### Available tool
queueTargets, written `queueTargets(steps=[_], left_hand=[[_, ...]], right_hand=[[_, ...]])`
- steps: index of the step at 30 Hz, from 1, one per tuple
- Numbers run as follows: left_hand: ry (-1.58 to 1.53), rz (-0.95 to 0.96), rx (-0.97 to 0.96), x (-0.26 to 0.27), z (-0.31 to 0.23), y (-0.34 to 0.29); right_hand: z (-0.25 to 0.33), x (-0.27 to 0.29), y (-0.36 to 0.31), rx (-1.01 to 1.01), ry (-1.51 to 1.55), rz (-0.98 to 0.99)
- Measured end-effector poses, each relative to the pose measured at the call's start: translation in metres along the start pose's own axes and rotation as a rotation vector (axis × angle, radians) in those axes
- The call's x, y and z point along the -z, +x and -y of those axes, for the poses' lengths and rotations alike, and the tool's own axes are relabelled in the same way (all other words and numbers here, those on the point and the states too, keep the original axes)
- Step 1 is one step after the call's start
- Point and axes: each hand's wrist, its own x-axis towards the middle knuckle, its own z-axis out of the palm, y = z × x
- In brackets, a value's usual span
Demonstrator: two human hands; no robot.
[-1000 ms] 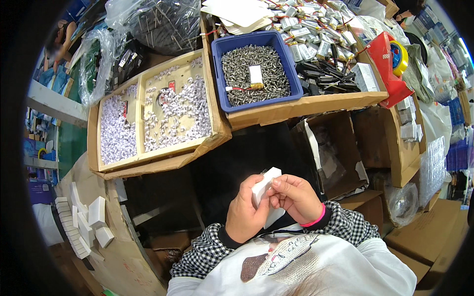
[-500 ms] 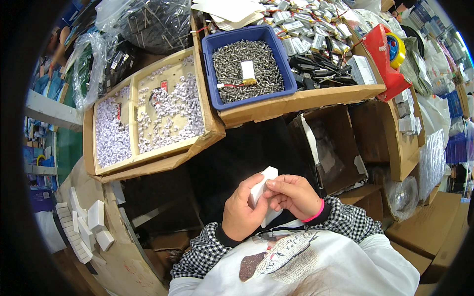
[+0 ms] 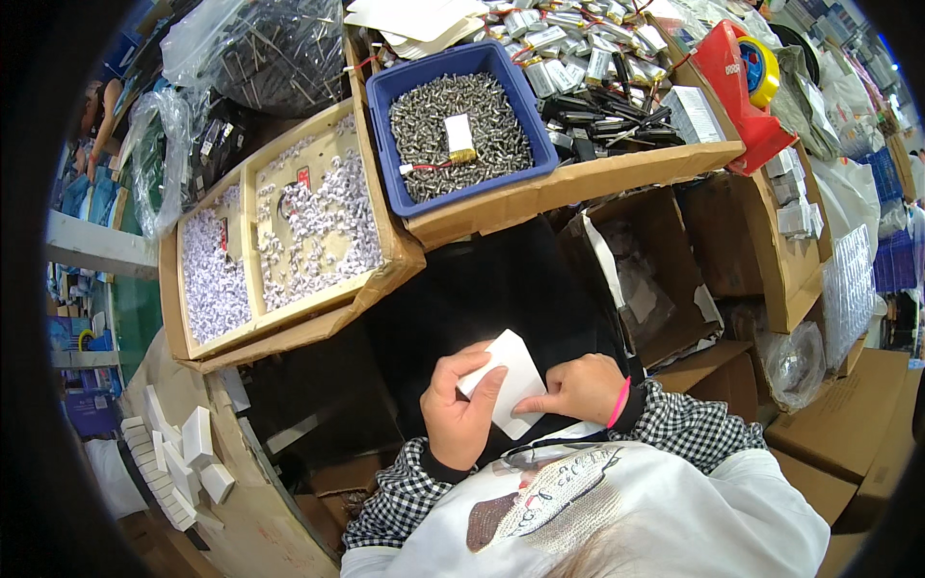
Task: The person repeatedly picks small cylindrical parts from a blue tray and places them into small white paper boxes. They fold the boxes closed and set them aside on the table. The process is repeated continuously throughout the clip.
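Observation:
In front of my belly I hold a small white box (image 3: 511, 381), flat and tilted, its broad plain face turned up. My left hand (image 3: 461, 409) grips its left side, thumb on the face and fingers around the edge. Against the lower right edge lies the thumb of my right hand (image 3: 582, 393), whose other fingers are curled and partly hidden. Similar white boxes (image 3: 198, 436) lie in a loose pile on the board at my left, beside a row of more of them.
Ahead sits a blue bin (image 3: 542, 154) of metal screws with one battery pack (image 3: 460, 134) on top. Left of it stands a divided wooden tray (image 3: 252, 241) of small white pieces. Silver battery packs (image 3: 564, 75), black parts (image 3: 612, 125) and a red tape dispenser (image 3: 727, 91) are farther right.
The white box has turned from nearly edge-on to showing its broad face. My right hand has shifted from its upper part to its lower right edge.

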Motion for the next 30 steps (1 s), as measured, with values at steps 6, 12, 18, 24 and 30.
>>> queueTargets(steps=[6, 12, 18, 24, 30], left_hand=[[-0.212, 0.138, 0.188, 0.004, 0.009, 0.012], [0.650, 0.386, -0.391, 0.021, -0.007, 0.042], [0.953, 0.863, -0.618, -0.003, -0.030, 0.052], [0.403, 0.806, -0.307, -0.001, -0.013, 0.052], [-0.219, 0.759, 0.161, -0.008, 0.014, 0.038]], right_hand=[[-0.018, -0.018, 0.005, 0.204, 0.650, -0.071], [-0.033, 0.009, 0.010, 0.187, 0.716, -0.064], [-0.027, 0.059, 0.007, 0.242, 0.460, 0.185], [-0.048, 0.161, -0.032, 0.527, 0.372, -0.300], [-0.086, 0.266, -0.003, 0.237, -0.728, -0.908]])
